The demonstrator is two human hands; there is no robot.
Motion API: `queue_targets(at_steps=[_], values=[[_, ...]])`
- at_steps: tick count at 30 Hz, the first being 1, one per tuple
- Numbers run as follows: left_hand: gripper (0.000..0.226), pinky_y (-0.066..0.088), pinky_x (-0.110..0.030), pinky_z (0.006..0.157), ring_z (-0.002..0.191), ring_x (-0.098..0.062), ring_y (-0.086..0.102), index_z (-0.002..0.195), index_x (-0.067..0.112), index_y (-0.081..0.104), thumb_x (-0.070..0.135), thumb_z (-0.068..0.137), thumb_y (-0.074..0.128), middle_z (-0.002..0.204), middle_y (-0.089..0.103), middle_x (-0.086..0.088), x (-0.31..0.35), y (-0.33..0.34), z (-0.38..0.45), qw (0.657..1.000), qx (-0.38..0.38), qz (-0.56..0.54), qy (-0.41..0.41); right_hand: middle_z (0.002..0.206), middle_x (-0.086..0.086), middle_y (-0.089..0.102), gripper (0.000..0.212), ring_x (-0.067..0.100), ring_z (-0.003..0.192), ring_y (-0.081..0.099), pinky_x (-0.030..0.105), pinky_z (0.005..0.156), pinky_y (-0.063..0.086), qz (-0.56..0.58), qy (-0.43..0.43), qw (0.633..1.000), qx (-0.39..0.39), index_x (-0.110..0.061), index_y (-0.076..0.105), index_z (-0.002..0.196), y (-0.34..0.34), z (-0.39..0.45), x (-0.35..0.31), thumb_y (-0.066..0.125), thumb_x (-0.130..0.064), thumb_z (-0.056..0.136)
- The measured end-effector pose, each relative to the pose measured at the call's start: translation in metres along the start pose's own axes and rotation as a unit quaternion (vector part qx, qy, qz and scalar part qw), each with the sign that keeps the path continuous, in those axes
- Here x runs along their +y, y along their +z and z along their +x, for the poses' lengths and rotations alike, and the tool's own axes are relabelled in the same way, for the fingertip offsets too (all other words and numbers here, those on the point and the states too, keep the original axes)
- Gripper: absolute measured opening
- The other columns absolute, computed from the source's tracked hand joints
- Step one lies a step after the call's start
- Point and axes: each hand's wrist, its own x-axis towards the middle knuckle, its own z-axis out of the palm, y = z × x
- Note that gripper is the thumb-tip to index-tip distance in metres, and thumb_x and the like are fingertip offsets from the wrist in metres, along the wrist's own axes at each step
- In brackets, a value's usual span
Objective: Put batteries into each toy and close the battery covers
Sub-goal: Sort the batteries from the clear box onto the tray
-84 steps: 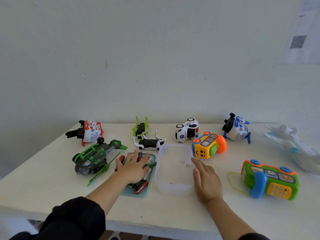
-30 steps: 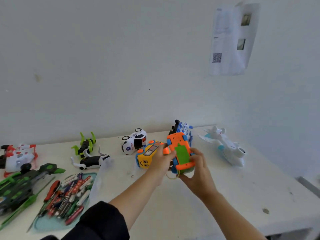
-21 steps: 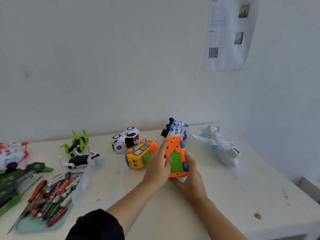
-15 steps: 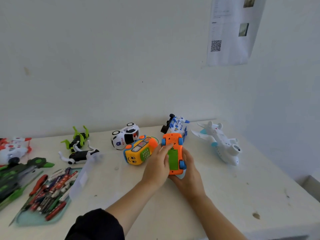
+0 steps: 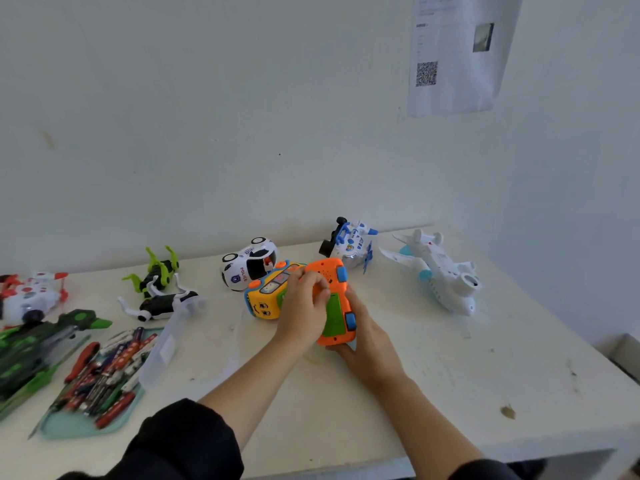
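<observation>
An orange toy phone car (image 5: 337,299) with a green battery cover lies upside down just above the table, blue wheels on its sides. My right hand (image 5: 367,336) cups it from underneath and holds it. My left hand (image 5: 304,306) rests on its left side with the fingers curled at the upper edge of the green cover. A teal tray (image 5: 86,420) at the lower left holds several batteries (image 5: 114,368) and a red-handled screwdriver (image 5: 83,358).
On the white table (image 5: 450,375) stand a yellow phone car (image 5: 268,296), a police car (image 5: 249,266), a blue-white robot toy (image 5: 349,244), a white plane (image 5: 436,270), green and black-white insect toys (image 5: 157,268), a green helicopter (image 5: 38,344) and a clear box (image 5: 194,337).
Both hands left the tray and box, picked up the orange phone car and turned it underside up. My left fingers have since curled onto the top of the green cover.
</observation>
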Motion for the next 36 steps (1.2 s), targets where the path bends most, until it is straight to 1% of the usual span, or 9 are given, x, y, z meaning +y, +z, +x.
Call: queue_targets(at_steps=[7, 10, 13, 17, 20, 23, 29, 33, 36], values=[[0.022, 0.02, -0.014, 0.098, 0.135, -0.014, 0.028, 0.077, 0.024, 0.049, 0.008, 0.089, 0.059, 0.134, 0.04, -0.01, -0.001, -0.016, -0.014, 0.998, 0.028, -0.047, 0.041, 0.139, -0.002, 0.046, 0.088, 0.017, 0.121, 0.05, 0.019, 0.092, 0.038, 0.018, 0.014, 1.0, 0.0, -0.044, 0.009, 0.133, 0.002, 0.0, -0.001, 0.075, -0.025, 0.079], [0.009, 0.036, -0.015, 0.082, 0.098, 0.0, 0.048, 0.081, 0.01, 0.054, 0.015, 0.087, 0.049, 0.099, 0.055, -0.003, -0.002, -0.032, -0.019, 0.985, 0.102, -0.089, 0.103, 0.133, -0.013, 0.051, 0.088, 0.003, 0.114, 0.055, 0.023, 0.094, 0.047, 0.068, 0.028, 0.997, 0.014, -0.051, 0.015, 0.139, 0.004, 0.0, 0.002, 0.075, -0.024, 0.08], [0.011, 0.042, -0.027, 0.062, 0.069, -0.015, 0.052, 0.079, 0.007, 0.056, 0.013, 0.084, 0.048, 0.074, 0.058, -0.001, -0.017, -0.056, -0.024, 0.987, 0.127, -0.002, 0.103, 0.129, -0.008, 0.055, 0.089, 0.007, 0.108, 0.059, 0.019, 0.089, 0.05, 0.057, 0.0, 0.997, 0.056, -0.05, 0.021, 0.137, 0.013, 0.0, 0.005, 0.077, -0.015, 0.077], [0.008, 0.033, -0.031, 0.053, 0.05, -0.027, 0.054, 0.064, 0.015, 0.053, 0.01, 0.07, 0.054, 0.055, 0.056, -0.001, -0.048, -0.062, -0.038, 0.954, 0.057, 0.258, 0.138, 0.147, -0.005, 0.033, 0.071, 0.023, 0.12, 0.053, 0.028, 0.095, 0.044, 0.034, -0.019, 0.994, 0.1, -0.023, 0.043, 0.134, 0.03, 0.007, -0.002, 0.078, -0.006, 0.074], [0.011, 0.021, -0.031, 0.067, 0.071, -0.02, 0.058, 0.073, 0.021, 0.052, 0.018, 0.082, 0.046, 0.074, 0.062, 0.002, -0.046, -0.07, -0.054, 0.914, -0.076, 0.385, 0.105, 0.151, 0.004, 0.031, 0.066, 0.031, 0.123, 0.051, 0.043, 0.096, 0.047, 0.007, -0.03, 0.993, 0.111, -0.004, 0.047, 0.133, 0.048, 0.01, -0.004, 0.078, -0.008, 0.074], [0.019, 0.021, -0.032, 0.075, 0.081, -0.014, 0.053, 0.075, 0.02, 0.056, 0.031, 0.087, 0.048, 0.083, 0.063, 0.006, -0.047, -0.094, -0.056, 0.934, -0.083, 0.34, 0.077, 0.15, 0.009, 0.034, 0.064, 0.036, 0.124, 0.049, 0.048, 0.093, 0.048, -0.023, -0.053, 0.993, 0.1, -0.004, 0.05, 0.13, 0.069, 0.014, -0.014, 0.079, -0.011, 0.073], [0.019, 0.042, -0.035, 0.07, 0.069, -0.026, 0.057, 0.073, 0.013, 0.058, 0.019, 0.087, 0.046, 0.07, 0.059, -0.003, -0.115, -0.182, -0.037, 0.946, 0.172, 0.248, -0.118, 0.144, 0.023, 0.039, 0.064, 0.05, 0.122, 0.046, 0.062, 0.089, 0.045, -0.07, -0.085, 0.987, 0.115, -0.002, 0.05, 0.127, 0.094, 0.017, -0.023, 0.08, -0.006, 0.071], [0.021, 0.046, -0.039, 0.079, 0.095, -0.035, 0.058, 0.099, 0.001, 0.063, 0.011, 0.092, 0.046, 0.101, 0.064, -0.018, -0.19, -0.236, -0.046, 0.882, 0.079, 0.307, -0.348, 0.145, 0.021, 0.037, 0.063, 0.048, 0.124, 0.045, 0.059, 0.094, 0.041, -0.087, -0.09, 0.985, 0.118, -0.008, 0.046, 0.129, 0.094, 0.018, -0.023, 0.078, -0.011, 0.074], [0.026, 0.043, -0.038, 0.087, 0.106, -0.038, 0.056, 0.106, -0.005, 0.063, 0.01, 0.094, 0.046, 0.115, 0.061, -0.024, -0.218, -0.247, -0.05, 0.874, 0.012, 0.305, -0.377, 0.148, 0.02, 0.034, 0.064, 0.047, 0.126, 0.043, 0.056, 0.096, 0.04, -0.088, -0.099, 0.984, 0.12, -0.013, 0.04, 0.13, 0.095, 0.017, -0.024, 0.076, -0.013, 0.077]])
